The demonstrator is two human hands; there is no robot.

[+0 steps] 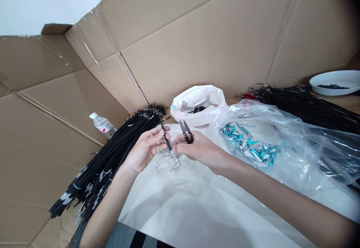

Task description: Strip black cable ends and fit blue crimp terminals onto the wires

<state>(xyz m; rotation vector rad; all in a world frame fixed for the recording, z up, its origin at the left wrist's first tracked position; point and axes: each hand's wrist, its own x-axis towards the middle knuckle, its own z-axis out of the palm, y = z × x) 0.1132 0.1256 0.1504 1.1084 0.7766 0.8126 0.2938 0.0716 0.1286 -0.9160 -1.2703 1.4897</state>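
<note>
Forearms (104,199) loom nearest me. I see the black cable (168,142) between both hands, its long axis slanting down rightward: the left hand (149,144) pinches it higher, the right hand (198,148) grips snips (187,132), fingertips at the cable's lower end.

We are seeing a wire bundle (128,143) lying left of our left hand (146,145), a bottle (103,125) resting behind it. An open bag (197,120) is sitting beyond both hands; small parts (263,153) are lying in a plastic sheet (305,162) right of our right hand (198,148), a bowl (327,91) resting farther back.
</note>
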